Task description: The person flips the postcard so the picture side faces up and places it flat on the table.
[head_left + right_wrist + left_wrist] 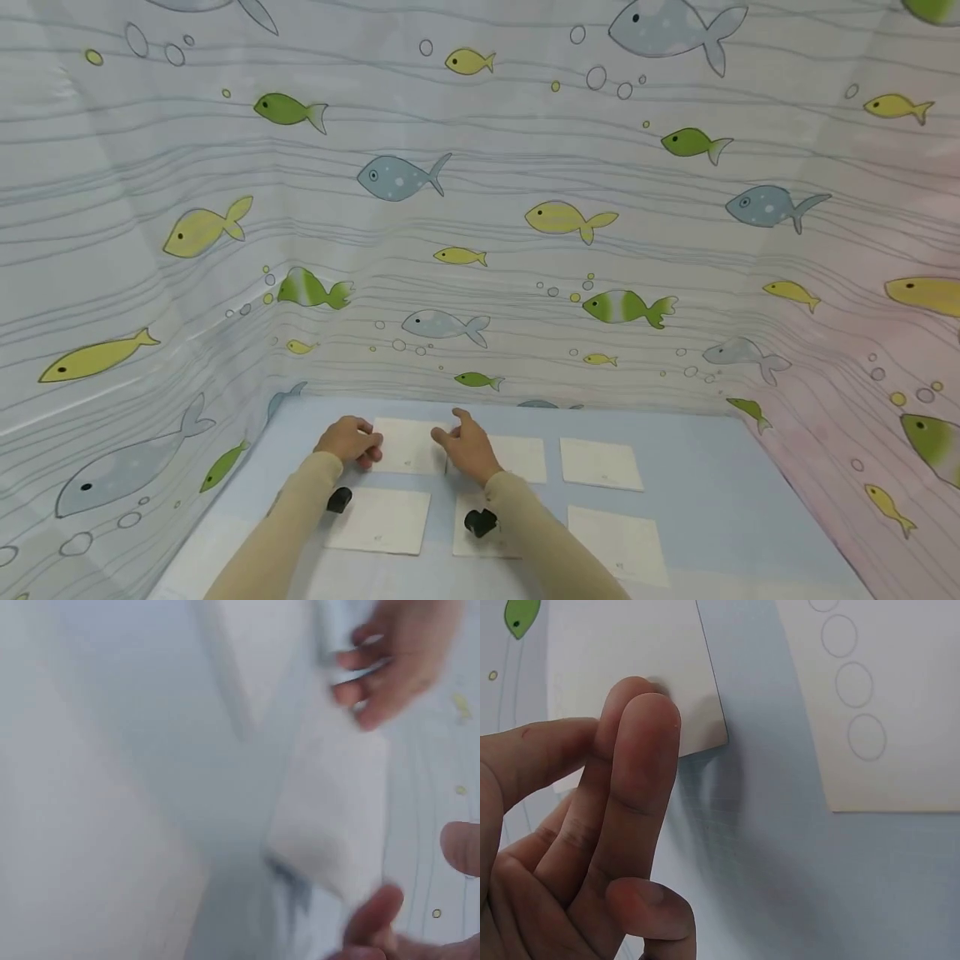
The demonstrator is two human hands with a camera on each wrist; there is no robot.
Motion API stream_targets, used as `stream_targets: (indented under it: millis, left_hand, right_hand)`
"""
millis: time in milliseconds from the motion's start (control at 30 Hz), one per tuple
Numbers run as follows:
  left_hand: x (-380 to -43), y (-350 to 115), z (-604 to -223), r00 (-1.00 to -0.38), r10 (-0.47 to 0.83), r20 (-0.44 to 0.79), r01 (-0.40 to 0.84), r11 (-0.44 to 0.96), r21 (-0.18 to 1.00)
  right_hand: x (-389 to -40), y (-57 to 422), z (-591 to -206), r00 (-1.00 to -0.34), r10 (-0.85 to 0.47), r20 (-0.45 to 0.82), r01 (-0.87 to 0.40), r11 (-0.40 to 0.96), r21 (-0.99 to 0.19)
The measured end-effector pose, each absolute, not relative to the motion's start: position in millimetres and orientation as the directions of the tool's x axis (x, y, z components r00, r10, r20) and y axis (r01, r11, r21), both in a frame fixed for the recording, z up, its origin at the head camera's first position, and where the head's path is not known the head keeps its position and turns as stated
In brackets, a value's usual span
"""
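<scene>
A white card point(408, 446) lies in the far left of the table, between the two hands. My left hand point(351, 442) is at its left edge, fingers loosely curled; in the left wrist view the fingertips point(645, 727) overlap the card's face. My right hand point(471, 446) is at the card's right edge, thumb and index finger spread apart. A thin dark line shows along that edge. In the blurred right wrist view, a right-hand fingertip point(375, 911) is right at the corner of the card point(330, 802), with a dark shadow beneath.
More white cards lie in two rows, among them one partly behind the right hand point(517, 458), one at the far right point(600, 463) and one at near left point(378, 521). A near card point(900, 712) bears drawn circles. Fish-patterned curtains point(495, 292) enclose the light blue table point(697, 500).
</scene>
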State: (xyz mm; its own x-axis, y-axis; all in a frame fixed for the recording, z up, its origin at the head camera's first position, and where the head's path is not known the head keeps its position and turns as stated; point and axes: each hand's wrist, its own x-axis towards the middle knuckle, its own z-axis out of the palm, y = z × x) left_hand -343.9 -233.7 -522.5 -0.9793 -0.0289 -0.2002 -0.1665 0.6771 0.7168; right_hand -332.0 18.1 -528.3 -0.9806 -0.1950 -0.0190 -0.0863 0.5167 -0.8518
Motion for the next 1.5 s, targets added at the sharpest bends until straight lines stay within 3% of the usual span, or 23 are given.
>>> stream_targets:
  millis: [133,500,833,1500]
  left_hand:
    - [-340,-233,-521,-0.981,-0.019,-0.192,-0.155,0.674,0.722]
    - [-337,-233,-524,-0.988,-0.003,-0.154,-0.114,0.684,0.721]
    - [-338,-232,-529,-0.989,-0.009,-0.149,-0.118,0.657,0.744]
    - [-327,-230,-511,-0.991,-0.064,-0.116,-0.129,0.664,0.737]
  right_hand:
    - [-327,20,-521,-0.950,-0.216,-0.225,0.153,0.306,-0.940]
    - [-329,25,-527,-0.931,-0.232,-0.283,0.227,0.241,-0.944]
    - [-329,29,-527,-0.945,-0.222,-0.242,0.191,0.227,-0.955]
    - [-326,30,-513,-0.975,-0.195,-0.106,0.027,0.370,-0.928]
